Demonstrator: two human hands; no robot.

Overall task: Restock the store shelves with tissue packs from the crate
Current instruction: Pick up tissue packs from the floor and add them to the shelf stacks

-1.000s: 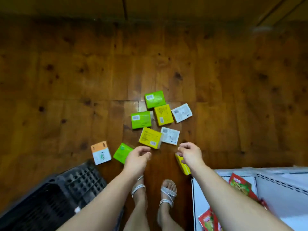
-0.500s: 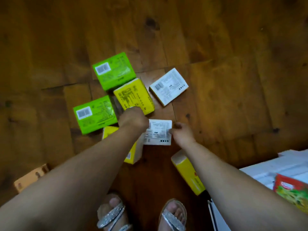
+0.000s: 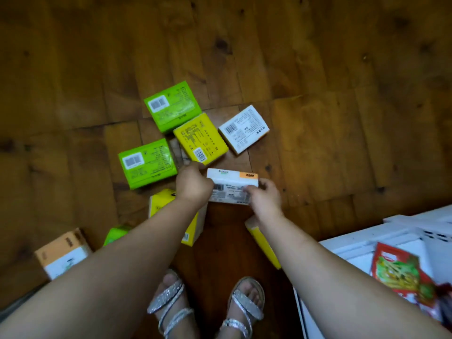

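Two hands, left hand and right hand, grasp the white pack at frame centre by its ends, so it may slip and fall.

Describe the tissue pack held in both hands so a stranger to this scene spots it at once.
On the wooden floor, ahead of the sandalled feet, lies a scatter of tissue packs. In its middle the left hand and right hand hold one pack by its ends. It is the white pack with an orange corner, the only one in hand.
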